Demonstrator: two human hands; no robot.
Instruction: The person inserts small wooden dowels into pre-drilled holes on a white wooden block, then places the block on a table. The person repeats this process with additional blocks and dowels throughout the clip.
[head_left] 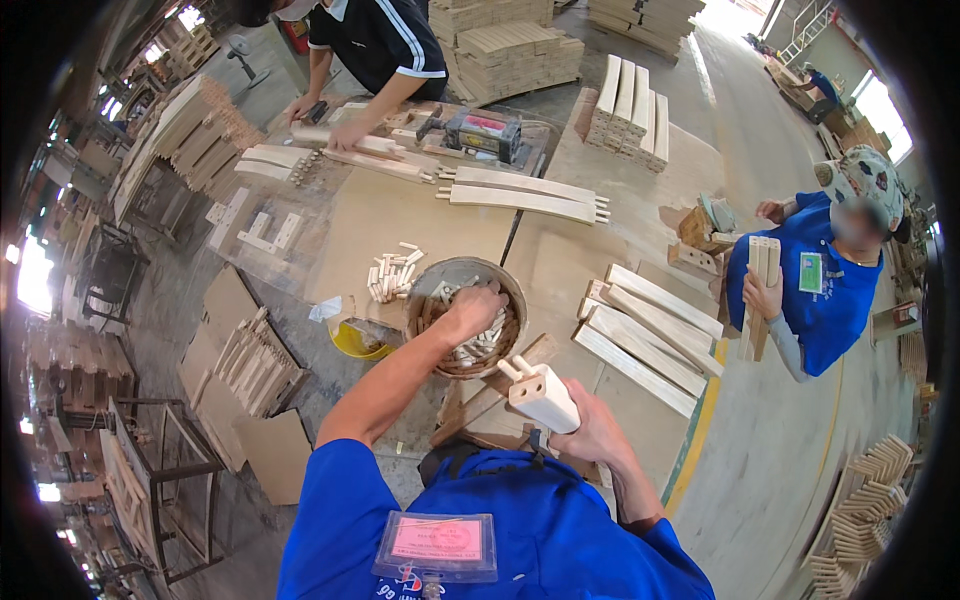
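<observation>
My left hand (pixel 478 308) reaches down into a round bucket (pixel 413 300) of short wooden dowels (pixel 478 350). Its fingers are curled among them, and whatever they grip is hidden. In my right hand (pixel 598 425) is a thick pale wooden bar (pixel 543 398), its end tilted up toward the bucket. Two dowels stick out of that end, beside a hole. A loose heap of dowels (pixel 394 272) lies on the table left of the bucket.
Curved wooden slats (pixel 650 335) lie at the right, and two slats with dowelled ends (pixel 525 192) farther back. A co-worker (pixel 385 50) handles wood across the table. Another person in blue (pixel 815 280) holds wooden bars at the right. A yellow container (pixel 360 342) sits by the bucket.
</observation>
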